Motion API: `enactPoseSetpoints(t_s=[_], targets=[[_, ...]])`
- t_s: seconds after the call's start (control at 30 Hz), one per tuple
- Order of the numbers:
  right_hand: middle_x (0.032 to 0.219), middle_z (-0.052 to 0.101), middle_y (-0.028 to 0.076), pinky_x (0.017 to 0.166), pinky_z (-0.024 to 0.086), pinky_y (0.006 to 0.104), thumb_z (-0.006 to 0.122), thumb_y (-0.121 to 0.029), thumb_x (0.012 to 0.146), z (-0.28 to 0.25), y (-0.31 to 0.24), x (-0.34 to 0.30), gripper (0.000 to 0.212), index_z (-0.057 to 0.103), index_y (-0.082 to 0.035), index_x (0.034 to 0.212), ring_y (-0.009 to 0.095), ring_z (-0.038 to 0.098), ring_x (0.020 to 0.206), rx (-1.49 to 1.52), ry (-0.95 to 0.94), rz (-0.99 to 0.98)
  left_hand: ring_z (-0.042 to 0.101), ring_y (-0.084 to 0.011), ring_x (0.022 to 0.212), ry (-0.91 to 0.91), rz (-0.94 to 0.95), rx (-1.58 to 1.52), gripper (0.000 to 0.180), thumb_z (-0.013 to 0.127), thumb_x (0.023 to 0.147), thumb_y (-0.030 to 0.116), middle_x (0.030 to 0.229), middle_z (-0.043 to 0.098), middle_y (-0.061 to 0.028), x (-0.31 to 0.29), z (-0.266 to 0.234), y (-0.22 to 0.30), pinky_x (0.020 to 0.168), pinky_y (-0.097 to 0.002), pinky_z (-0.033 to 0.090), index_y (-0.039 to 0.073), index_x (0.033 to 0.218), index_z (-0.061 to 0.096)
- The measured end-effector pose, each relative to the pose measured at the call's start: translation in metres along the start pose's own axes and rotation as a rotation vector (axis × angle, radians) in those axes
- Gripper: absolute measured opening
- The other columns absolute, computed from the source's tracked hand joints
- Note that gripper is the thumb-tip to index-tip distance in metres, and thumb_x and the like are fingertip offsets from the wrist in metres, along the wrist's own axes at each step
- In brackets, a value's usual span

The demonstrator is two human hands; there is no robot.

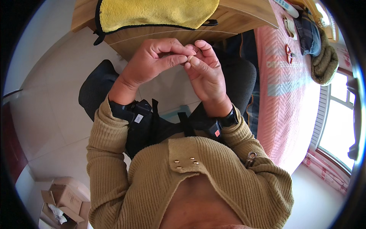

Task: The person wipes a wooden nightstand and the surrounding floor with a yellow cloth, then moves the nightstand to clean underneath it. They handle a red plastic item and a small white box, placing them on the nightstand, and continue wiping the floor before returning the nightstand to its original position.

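Observation:
My left hand (146, 61) and my right hand (209, 76) meet in front of me, just off the near edge of a wooden table (248, 13). Thumb and forefinger of the left are pinched together. Against them press the right thumb and fingertips, the other right fingers curling loosely upward. Whatever lies between the fingertips is too small or too covered to make out. Closest to both hands, on the tabletop, is a yellow fluffy cloth (156, 13) with black edging. Each wrist wears a black strap.
On the right stands a bed with a pink quilted cover (280, 110). Red-handled scissors (288, 54) and folded clothes (308, 34) lie on it. An open cardboard box (70, 200) sits on the floor at lower left. My knees are below the table edge.

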State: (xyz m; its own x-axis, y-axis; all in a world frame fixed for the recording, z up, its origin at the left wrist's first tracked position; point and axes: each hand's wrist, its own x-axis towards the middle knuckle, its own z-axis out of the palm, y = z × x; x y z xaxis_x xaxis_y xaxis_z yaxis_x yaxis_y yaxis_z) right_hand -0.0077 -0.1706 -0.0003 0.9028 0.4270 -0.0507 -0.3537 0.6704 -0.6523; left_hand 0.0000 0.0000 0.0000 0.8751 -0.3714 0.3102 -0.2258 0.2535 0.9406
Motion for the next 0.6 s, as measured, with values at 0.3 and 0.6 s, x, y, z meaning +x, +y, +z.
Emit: enactPoseSetpoints(t_s=[0.3, 0.6], targets=[[0.103, 0.055, 0.008, 0.082, 0.047, 0.0254, 0.055, 0.001, 0.083, -0.0015, 0.0025, 0.002, 0.03, 0.047, -0.007, 0.11, 0.014, 0.055, 0.092, 0.032, 0.036, 0.013, 0.056, -0.0092, 0.078, 0.058, -0.007, 0.041, 0.009, 0.06, 0.081, 0.002, 0.082, 0.06, -0.0025, 0.0009, 0.0007, -0.0009, 0.071, -0.0202, 0.044, 0.001, 0.089, 0.064], [0.115, 0.051, 0.012, 0.087, 0.045, 0.0293, 0.051, 0.002, 0.085, 0.0027, 0.0005, 0.0005, 0.031, 0.043, -0.006, 0.113, 0.018, 0.053, 0.102, 0.005, 0.078, -0.066, 0.058, -0.0109, 0.079, 0.142, 0.093, 0.166, 0.01, 0.06, 0.082, 0.006, 0.084, 0.062, -0.0038, 0.0042, 0.0056, -0.0042, 0.072, -0.0213, 0.046, 0.001, 0.09, 0.064]])
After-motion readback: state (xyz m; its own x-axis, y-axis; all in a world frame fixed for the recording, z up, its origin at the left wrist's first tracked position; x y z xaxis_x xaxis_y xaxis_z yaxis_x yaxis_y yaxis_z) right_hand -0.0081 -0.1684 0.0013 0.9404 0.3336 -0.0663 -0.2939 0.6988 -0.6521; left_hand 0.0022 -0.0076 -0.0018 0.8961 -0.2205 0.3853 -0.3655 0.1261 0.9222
